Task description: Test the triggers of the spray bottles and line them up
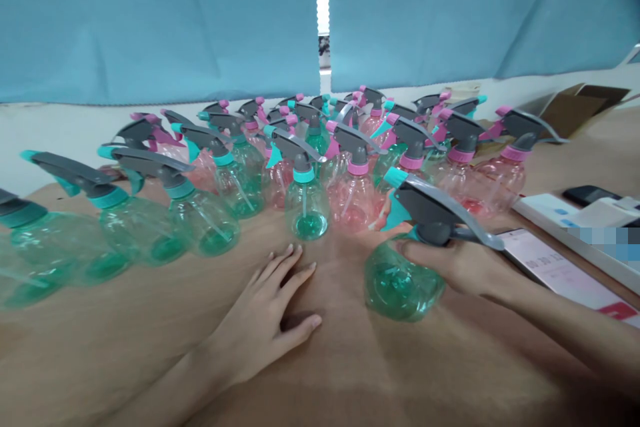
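My right hand [450,263] is wrapped round the neck of a green spray bottle [403,283], which has a grey and turquoise trigger head and leans slightly. Part of the bottle's collar is hidden by my fingers. My left hand [265,303] lies palm down on the table [330,367], its fingers spread and nothing in it. Just beyond its fingertips stands another green spray bottle [306,210] with a turquoise collar. A pink spray bottle [354,200] stands beside that one, to the right.
Several more green and pink spray bottles fill the table's far side, with a row of green bottles [200,227] reaching left. At right lie a phone [560,267], a white box [575,213] and a dark object [593,195]. An open cardboard box [575,110] sits behind, below a blue curtain [175,20].
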Demonstrator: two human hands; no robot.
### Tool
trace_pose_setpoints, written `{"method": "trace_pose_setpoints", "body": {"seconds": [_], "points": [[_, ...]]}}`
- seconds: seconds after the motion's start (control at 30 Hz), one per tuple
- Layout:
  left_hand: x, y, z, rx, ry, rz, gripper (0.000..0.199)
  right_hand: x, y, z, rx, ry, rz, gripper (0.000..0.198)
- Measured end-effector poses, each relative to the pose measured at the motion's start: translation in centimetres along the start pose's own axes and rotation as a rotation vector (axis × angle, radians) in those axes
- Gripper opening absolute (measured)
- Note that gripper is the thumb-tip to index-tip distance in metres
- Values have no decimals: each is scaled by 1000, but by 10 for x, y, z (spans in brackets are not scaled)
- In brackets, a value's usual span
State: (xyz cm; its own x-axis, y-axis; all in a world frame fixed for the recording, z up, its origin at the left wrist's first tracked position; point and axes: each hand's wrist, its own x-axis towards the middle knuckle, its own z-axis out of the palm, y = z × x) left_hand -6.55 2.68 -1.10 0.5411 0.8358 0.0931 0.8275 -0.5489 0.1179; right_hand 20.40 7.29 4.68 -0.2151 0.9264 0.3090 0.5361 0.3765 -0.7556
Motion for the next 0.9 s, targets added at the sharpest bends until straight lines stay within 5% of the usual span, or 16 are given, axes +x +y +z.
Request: {"method": "trace_pose_setpoints", "body": {"seconds": [0.5,0.9], "points": [[-1,0,-1,10,-1,2,57,6,-18,2,153,-75,-19,42],[0,-2,3,-1,22,4,57,6,-19,0,24,-93,-9,27]]}}
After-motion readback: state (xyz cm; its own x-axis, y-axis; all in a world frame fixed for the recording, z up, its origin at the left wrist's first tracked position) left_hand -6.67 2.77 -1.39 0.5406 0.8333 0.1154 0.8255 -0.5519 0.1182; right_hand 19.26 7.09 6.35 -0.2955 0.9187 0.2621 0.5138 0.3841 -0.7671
